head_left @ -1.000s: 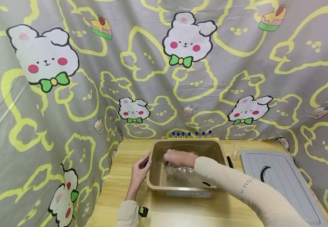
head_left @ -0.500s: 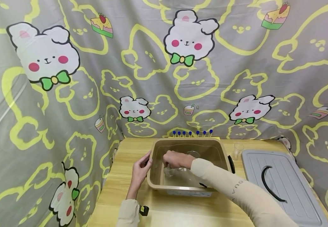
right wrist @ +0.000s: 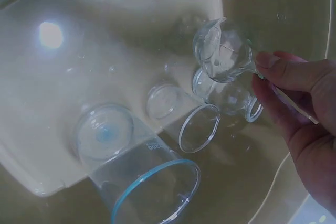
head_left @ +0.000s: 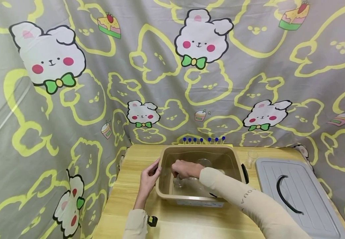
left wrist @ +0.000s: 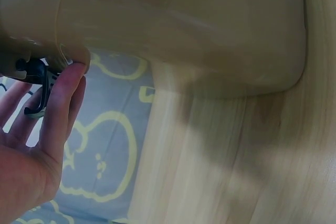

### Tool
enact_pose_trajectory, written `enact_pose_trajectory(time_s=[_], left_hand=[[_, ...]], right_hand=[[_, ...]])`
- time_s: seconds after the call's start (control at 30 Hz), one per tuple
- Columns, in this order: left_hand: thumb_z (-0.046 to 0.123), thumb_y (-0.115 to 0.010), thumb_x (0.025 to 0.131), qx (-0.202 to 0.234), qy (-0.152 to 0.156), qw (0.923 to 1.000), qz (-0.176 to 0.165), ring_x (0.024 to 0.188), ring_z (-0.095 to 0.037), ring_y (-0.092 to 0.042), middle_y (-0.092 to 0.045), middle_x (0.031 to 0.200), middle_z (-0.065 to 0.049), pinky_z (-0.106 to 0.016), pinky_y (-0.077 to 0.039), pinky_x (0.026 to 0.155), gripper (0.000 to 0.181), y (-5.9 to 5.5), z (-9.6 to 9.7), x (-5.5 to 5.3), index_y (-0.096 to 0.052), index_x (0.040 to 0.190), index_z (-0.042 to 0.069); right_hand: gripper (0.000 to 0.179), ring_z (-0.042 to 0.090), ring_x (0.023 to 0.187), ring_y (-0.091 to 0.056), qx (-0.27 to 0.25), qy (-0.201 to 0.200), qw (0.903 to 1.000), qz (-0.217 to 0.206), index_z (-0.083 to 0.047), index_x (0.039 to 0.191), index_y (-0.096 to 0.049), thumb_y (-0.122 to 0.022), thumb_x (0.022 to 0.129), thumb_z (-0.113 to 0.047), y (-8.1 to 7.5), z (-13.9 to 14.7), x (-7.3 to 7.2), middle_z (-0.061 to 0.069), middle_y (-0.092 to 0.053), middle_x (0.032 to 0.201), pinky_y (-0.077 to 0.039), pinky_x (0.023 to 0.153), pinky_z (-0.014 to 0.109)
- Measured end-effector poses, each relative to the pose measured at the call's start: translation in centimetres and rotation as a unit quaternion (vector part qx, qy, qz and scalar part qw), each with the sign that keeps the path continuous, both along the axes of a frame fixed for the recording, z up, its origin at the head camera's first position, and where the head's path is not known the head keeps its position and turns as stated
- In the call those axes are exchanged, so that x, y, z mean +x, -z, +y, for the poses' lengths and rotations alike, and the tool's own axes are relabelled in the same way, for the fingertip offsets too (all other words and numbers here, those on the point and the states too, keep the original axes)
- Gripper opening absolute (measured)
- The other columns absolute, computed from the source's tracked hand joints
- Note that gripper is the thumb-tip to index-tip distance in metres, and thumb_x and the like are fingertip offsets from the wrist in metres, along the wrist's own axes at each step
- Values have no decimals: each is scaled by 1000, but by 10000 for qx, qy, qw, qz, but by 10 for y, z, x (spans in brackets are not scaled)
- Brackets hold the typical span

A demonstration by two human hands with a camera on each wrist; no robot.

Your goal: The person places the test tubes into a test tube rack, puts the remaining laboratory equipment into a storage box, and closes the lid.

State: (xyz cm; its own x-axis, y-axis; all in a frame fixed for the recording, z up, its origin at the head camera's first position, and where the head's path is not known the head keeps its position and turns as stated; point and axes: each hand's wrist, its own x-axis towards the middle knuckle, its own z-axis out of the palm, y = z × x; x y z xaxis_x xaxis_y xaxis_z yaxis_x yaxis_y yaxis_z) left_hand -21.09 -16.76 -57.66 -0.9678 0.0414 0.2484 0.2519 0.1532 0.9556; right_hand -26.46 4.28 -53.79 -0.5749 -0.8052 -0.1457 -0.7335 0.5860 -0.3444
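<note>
A brown plastic storage bin (head_left: pixel 190 199) holds water and clear glassware. Inside it, my right hand (head_left: pixel 185 168) pinches a small glass flask (right wrist: pixel 223 53) by its narrow end, the rounded body pointing away from the fingers. Close below lies another small glass flask (right wrist: pixel 231 98). Beside that are a small beaker (right wrist: pixel 184 114) and a larger graduated beaker (right wrist: pixel 142 166), both on their sides. At the bin's left side, my left hand (head_left: pixel 148 179) touches the rim with fairly straight fingers, near a black handle (left wrist: pixel 39 85).
A grey lid (head_left: pixel 298 199) with a black handle lies on the wooden table to the right. A clear glass (head_left: pixel 251 159) stands between lid and bin. Several blue-capped tubes (head_left: pixel 201 140) stand behind the bin, before the patterned curtain (head_left: pixel 160 66).
The whole head view has shifted slightly. My right forearm has drawn a little down and left, showing more glassware. Both hands keep nearly the same places at the bin.
</note>
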Motion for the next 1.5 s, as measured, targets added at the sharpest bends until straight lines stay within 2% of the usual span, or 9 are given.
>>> enact_pose_trajectory(time_s=[0.13,0.37,0.53,0.67,0.83,1.03,1.17,1.3,1.5], left_hand=[[4,-67,99,-1,6,10000,-37,129,-32,-58,-63,137,-17,-18,-49,99,38,1,0,-1,-64,137,2],[-2,-65,98,-18,4,10000,75,127,-36,-58,-62,135,-25,-19,-51,97,37,-30,5,14,-62,134,-9],[-1,-65,99,-13,49,10000,8,127,-36,-58,-61,136,-24,-29,-51,101,38,-32,4,14,-61,135,-8],[-1,-65,99,-31,40,10000,-12,128,-33,-58,-61,136,-23,-36,-49,104,38,-33,4,14,-61,136,-7],[-1,-65,99,-43,23,10000,16,128,-35,-58,-62,135,-23,-35,-49,104,37,-33,4,15,-61,135,-8],[1,-66,99,-80,-18,9999,-137,128,-35,-58,-63,134,-22,-32,-50,102,37,-36,2,16,-62,135,-6],[2,-67,99,-134,-79,9998,-153,127,-34,-59,-63,134,-21,-31,-51,101,38,-34,2,16,-63,135,-4],[1,-68,98,-132,-125,9998,-122,126,-34,-60,-64,133,-21,-27,-51,100,37,-33,2,16,-64,135,-4],[0,-68,97,-36,-158,9999,-42,125,-38,-59,-64,132,-23,-17,-50,96,37,-32,4,16,-64,134,-6]], right_hand=[[23,7,68,-60,23,-45,9999,125,-8,83,-79,-76,70,11,6,0,0,-3,-71,79,-50,59,17],[20,10,78,-57,172,4,9998,142,-8,86,-78,-76,75,9,15,-2,4,-6,-58,81,-49,59,19],[20,9,71,-56,201,155,9996,-80,-10,88,-79,-75,77,7,17,-2,7,-7,-56,79,-48,55,20],[21,9,66,-57,165,146,9996,-182,-9,88,-78,-75,77,9,17,-4,7,-6,-61,75,-48,55,20],[18,6,65,-55,119,-14,9997,-215,-7,89,-77,-81,77,6,17,-4,4,-2,-67,77,-47,57,20],[15,5,64,-50,-210,-153,9996,49,-6,87,-76,-85,76,-1,0,9,-3,-3,-64,74,-46,57,21],[9,4,64,-50,-481,-97,9988,14,-5,88,-75,-81,82,-1,-17,25,-3,-3,-64,73,-48,59,21],[6,3,66,-52,-567,-24,9984,49,-8,90,-77,-76,88,-3,-31,37,3,-7,-64,76,-49,61,21],[4,8,73,-62,-937,-13,9944,487,-9,93,-76,-73,92,-7,-49,51,18,-2,-69,85,-55,66,24]])
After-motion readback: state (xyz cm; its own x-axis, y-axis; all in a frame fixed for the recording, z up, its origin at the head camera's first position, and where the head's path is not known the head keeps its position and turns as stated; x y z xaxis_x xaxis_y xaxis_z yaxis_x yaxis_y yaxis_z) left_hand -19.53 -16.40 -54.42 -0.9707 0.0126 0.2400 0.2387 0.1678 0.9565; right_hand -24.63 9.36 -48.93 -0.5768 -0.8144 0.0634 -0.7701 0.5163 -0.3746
